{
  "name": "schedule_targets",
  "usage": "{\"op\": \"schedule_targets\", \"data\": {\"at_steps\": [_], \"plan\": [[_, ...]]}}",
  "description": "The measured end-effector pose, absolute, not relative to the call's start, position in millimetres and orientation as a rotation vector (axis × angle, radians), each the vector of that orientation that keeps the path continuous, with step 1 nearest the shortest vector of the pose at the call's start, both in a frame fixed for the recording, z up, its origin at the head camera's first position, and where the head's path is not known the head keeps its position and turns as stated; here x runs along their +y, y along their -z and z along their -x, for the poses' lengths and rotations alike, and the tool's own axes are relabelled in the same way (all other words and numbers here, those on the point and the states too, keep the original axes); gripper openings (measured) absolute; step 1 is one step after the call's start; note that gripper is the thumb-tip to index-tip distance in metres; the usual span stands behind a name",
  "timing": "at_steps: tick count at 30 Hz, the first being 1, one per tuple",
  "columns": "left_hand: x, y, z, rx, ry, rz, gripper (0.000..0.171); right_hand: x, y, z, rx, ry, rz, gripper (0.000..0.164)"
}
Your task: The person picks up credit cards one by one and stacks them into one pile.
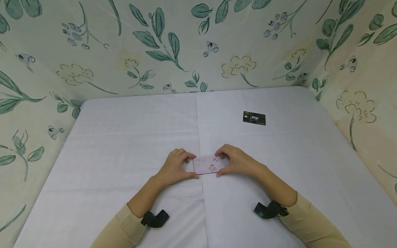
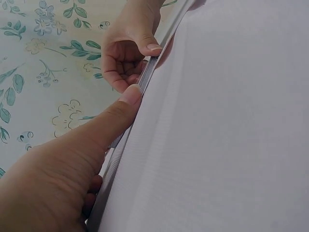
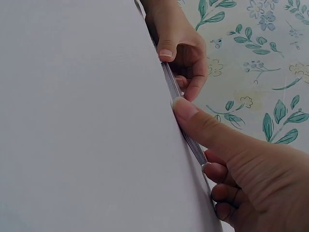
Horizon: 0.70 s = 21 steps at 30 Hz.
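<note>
A small stack of cards [image 1: 204, 165] lies flat on the white cloth, its pink top card printed with "VIP" and a flower motif. My left hand [image 1: 175, 165] pinches the stack's left end, thumb at the near edge and fingers at the far edge. At the right end my right hand [image 1: 240, 160] holds it the same way. Both wrist views show the layered card edges [image 2: 150, 67] [image 3: 170, 79] between the two thumbs. Fingers on the far side are partly hidden.
A black "Vip" card [image 1: 254, 118] lies apart, toward the back right of the white-covered table [image 1: 124, 144]. Leaf-patterned cloth [image 1: 173, 79] surrounds the table at the back and sides. Black devices [image 1: 155, 218] are strapped to both wrists.
</note>
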<state>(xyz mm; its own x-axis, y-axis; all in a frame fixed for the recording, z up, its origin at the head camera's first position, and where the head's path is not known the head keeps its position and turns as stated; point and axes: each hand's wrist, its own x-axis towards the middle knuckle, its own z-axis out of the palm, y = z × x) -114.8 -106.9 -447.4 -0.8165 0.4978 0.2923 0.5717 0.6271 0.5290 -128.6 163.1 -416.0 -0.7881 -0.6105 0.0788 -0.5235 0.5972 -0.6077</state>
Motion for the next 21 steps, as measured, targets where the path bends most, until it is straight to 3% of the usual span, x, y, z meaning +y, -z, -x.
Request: {"op": "schedule_targets", "data": {"at_steps": [21], "plan": [[-104, 428, 113, -2.635, 1.24, 0.836, 0.07, 174, 406, 136, 2.687, 1.168, 1.017, 0.069]]}}
